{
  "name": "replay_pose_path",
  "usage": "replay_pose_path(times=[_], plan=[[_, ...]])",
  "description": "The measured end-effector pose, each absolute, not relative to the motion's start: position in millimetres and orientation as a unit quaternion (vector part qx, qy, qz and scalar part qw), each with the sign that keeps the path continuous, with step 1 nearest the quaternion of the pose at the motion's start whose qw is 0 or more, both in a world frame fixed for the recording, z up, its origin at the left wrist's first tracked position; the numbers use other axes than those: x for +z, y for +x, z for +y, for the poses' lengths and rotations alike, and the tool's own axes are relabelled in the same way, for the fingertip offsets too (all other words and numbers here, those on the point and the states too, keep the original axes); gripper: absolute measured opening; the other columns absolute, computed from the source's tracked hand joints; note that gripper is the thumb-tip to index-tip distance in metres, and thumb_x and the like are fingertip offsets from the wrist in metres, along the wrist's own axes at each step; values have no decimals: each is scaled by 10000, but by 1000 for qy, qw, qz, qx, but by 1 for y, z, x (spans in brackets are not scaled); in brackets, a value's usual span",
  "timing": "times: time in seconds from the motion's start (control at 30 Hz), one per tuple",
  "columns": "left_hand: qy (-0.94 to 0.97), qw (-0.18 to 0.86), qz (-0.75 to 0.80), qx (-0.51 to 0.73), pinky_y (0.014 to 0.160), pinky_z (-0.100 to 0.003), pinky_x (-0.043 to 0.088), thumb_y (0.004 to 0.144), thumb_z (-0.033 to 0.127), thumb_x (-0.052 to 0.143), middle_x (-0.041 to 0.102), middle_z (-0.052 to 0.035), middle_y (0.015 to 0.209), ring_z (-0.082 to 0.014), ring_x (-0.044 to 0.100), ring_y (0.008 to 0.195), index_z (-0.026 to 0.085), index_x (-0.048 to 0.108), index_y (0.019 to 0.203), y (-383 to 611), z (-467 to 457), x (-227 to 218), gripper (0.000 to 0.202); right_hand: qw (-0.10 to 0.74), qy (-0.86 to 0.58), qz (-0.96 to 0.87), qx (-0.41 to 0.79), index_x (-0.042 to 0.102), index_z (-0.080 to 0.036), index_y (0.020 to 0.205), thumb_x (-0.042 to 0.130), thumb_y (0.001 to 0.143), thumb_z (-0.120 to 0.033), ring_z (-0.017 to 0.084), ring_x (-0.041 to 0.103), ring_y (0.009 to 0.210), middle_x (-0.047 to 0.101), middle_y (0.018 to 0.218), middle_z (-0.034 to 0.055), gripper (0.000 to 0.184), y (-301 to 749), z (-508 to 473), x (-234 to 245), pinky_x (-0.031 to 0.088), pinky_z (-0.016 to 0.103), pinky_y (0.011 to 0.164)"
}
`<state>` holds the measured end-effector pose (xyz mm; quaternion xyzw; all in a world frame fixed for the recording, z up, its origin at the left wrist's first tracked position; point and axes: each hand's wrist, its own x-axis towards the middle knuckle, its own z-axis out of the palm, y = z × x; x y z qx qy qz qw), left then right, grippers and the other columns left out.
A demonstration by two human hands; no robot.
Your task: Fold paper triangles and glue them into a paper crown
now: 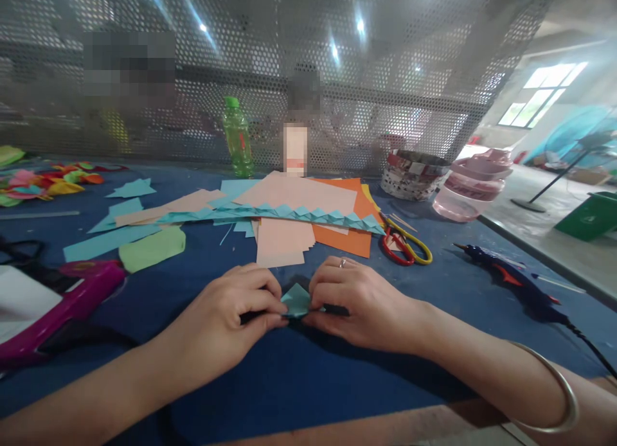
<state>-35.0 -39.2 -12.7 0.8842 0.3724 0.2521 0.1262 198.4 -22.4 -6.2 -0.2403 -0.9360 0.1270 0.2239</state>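
Paper [296, 299] near the scissors [407, 245] is pinched by my left hand [226, 317] and right hand [359, 301]; uneven pressure could skew its fold.

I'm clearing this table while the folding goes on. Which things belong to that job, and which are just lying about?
Job in hand: teal fold, pinched by left hand and right hand; likely the teal triangle row and teal strips.
Lying about: scissors, blue glue gun, pink glue gun, bottle, basket, pink tub.
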Motion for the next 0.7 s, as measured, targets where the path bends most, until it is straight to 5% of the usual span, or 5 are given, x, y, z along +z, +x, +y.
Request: replay_pose_path(times=[0.17, 0.37, 0.57, 0.7], plan=[[834, 215, 451, 235, 690, -249, 418, 899, 368, 564, 652, 22, 774, -134, 591, 742, 224, 658, 684, -33, -36, -11, 275, 246, -330, -894, 178, 618, -169, 713, 618, 897, -294, 138, 554, 736, 622, 723, 23, 223, 193, -22, -12, 416, 257, 681], [822, 147, 504, 221, 659, -278, 398, 872, 390, 560, 637, 6, 740, -171, 572, 736, 216, 622, 706, -28, -32, -13, 249, 231, -410, -862, 189, 599, -170, 670, 662, 861, -316, 123, 525, 680, 608, 686, 5, 248, 188, -20, -16, 360, 248, 619], [822, 142, 514, 203, 668, -293, 398, 843, 362, 589, 627, -1, 755, -183, 570, 740, 213, 605, 730, -25, -30, -14, 188, 240, -442, -843, 193, 629, -175, 920, 707, 811, -336, 144, 556, 743, 633, 815, 16, 210, 185, -21, -15, 396, 268, 671], [821, 142, 515, 201, 656, -289, 399, 841, 369, 590, 621, -1, 744, -182, 566, 735, 214, 602, 723, -25, -30, -12, 195, 222, -434, -852, 192, 632, -172, 921, 696, 823, -348, 162, 566, 807, 635, 859, 29, 211, 185, -21, -15, 410, 293, 722]])
